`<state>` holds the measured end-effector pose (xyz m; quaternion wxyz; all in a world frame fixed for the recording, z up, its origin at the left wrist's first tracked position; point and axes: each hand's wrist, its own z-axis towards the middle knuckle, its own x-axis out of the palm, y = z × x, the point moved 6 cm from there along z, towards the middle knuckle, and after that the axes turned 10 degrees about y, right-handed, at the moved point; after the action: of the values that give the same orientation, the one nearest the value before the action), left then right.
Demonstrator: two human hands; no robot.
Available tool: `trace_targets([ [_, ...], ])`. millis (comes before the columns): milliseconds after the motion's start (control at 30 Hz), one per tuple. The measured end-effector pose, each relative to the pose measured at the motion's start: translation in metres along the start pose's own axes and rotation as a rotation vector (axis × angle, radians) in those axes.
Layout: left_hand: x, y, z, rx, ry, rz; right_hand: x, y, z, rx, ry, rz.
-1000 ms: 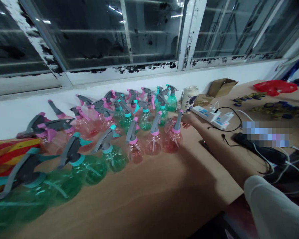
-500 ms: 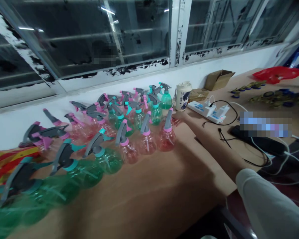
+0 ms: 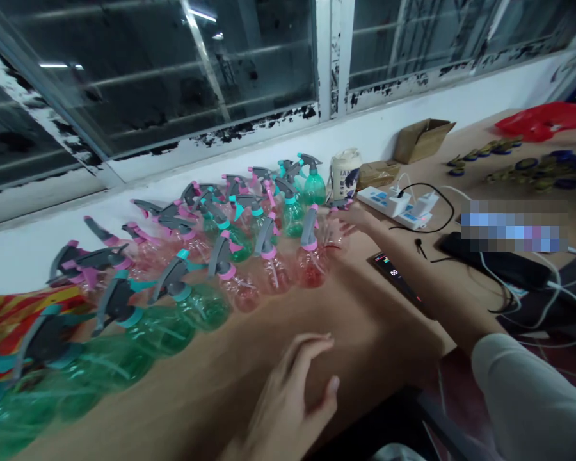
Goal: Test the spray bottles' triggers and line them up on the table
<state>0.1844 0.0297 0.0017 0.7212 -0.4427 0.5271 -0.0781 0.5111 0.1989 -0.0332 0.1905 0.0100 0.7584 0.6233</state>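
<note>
My right hand (image 3: 358, 221) reaches out to the end of the front row, its fingers around a pale pink spray bottle (image 3: 335, 239) with a grey and pink head. Just left of it stands a red spray bottle (image 3: 312, 266) with a pink collar. My left hand (image 3: 295, 390) is over the bare brown tabletop (image 3: 269, 333) in the foreground, empty, with thumb and fingers apart. Green spray bottles (image 3: 160, 330) with turquoise collars fill the near left of the row. More pink and green bottles crowd behind, partly covering each other.
A white power strip (image 3: 393, 208) with chargers and cables lies beyond my right forearm. Under that arm is a phone (image 3: 393, 274). A printed cup (image 3: 344, 176) and an open cardboard box (image 3: 421, 139) stand by the wall. A red bag (image 3: 547, 120) lies far right.
My left hand has come into view from below. The bottle at my right hand now shows to the right of the red one. The phone under my right arm has become visible.
</note>
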Motion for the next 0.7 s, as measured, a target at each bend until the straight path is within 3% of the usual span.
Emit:
trace_targets([
  [133, 0.01, 0.03, 0.036, -0.214, 0.029, -0.178, -0.018, -0.013, -0.038, -0.101, -0.101, 0.014],
  [333, 0.031, 0.054, 0.081, -0.206, 0.005, -0.396, -0.012, -0.019, -0.083, -0.388, -0.14, 0.057],
  [533, 0.031, 0.082, 0.082, -0.244, -0.032, -0.437, 0.003, -0.02, -0.096, -0.56, -0.052, 0.051],
  [700, 0.026, 0.094, 0.075, -0.276, -0.073, -0.434, 0.006, -0.024, -0.096, -0.608, -0.029, 0.032],
])
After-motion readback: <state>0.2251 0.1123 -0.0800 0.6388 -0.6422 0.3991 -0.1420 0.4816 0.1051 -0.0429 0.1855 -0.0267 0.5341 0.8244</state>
